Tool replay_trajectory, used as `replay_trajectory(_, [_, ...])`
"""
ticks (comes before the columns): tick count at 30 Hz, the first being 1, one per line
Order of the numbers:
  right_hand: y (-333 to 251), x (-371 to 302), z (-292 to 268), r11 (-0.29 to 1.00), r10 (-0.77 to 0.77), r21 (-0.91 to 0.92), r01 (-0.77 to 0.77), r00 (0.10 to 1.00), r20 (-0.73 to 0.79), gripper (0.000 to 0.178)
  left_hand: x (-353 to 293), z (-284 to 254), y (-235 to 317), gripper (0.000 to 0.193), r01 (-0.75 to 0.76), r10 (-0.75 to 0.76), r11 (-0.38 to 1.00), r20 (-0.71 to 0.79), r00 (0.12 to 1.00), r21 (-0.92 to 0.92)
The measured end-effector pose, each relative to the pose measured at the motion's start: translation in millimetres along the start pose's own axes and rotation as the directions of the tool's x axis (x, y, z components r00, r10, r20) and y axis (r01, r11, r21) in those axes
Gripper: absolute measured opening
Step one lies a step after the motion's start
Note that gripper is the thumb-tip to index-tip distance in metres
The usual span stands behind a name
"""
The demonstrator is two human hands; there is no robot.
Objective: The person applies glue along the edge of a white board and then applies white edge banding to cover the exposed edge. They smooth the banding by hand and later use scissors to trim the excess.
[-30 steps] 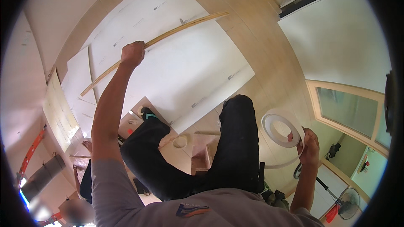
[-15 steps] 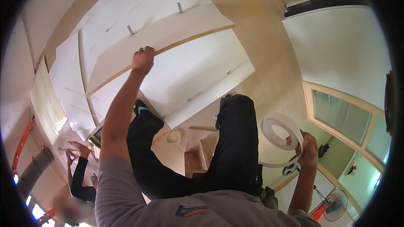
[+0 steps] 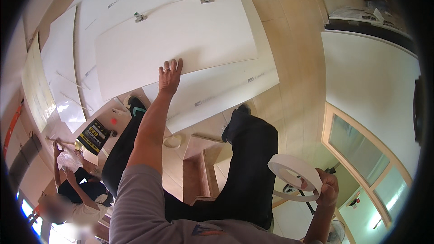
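Observation:
My left hand point(image 3: 170, 79) rests with fingers spread near the front edge of a white panel point(image 3: 194, 36). Two small metal hinge-like fittings with green tops point(image 3: 139, 16) stand along the panel's far edge. Under that panel lies a larger white sheet point(image 3: 226, 91) with dark printed marks, flat on the floor. Off to the right, beside my right knee, my right hand point(image 3: 328, 188) grips a wide roll of white edge banding point(image 3: 296, 161) by its outer side. The roll is tilted, and some of its fingers are hidden behind it.
At lower left a person point(image 3: 83, 190) sits handling a clear sheet. A black and yellow tin point(image 3: 96, 135) stands nearby. Between my legs are an open wooden box point(image 3: 192, 174) and a pale ring point(image 3: 172, 141). A wood-framed glass door point(image 3: 357, 140) and a white board point(image 3: 368, 72) are at right.
The panel's near edge, held raised by my left hand, has come down onto the sheet. That hand's fingers have uncurled. The banding's loose loop has drawn in closer to the roll.

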State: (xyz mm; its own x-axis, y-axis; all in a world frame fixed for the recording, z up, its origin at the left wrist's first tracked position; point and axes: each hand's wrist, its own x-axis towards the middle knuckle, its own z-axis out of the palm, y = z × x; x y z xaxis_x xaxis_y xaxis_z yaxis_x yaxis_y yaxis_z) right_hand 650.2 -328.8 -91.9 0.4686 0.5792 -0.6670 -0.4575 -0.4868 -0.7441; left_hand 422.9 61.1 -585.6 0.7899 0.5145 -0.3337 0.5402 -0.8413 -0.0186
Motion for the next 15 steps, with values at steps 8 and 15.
replay_trajectory(8, [-35,-1,1,0.998,0.06,-0.02,-0.06,0.998,-0.008,0.043,-19,-4,27,0.055,-0.005,0.009,0.992,-0.032,0.999,0.126])
replay_trajectory(15, [-79,-78,-19,0.986,0.097,-0.138,-0.089,0.994,0.058,0.041,-170,-133,77,0.035,-0.03,0.154,0.977,0.606,0.781,-0.21])
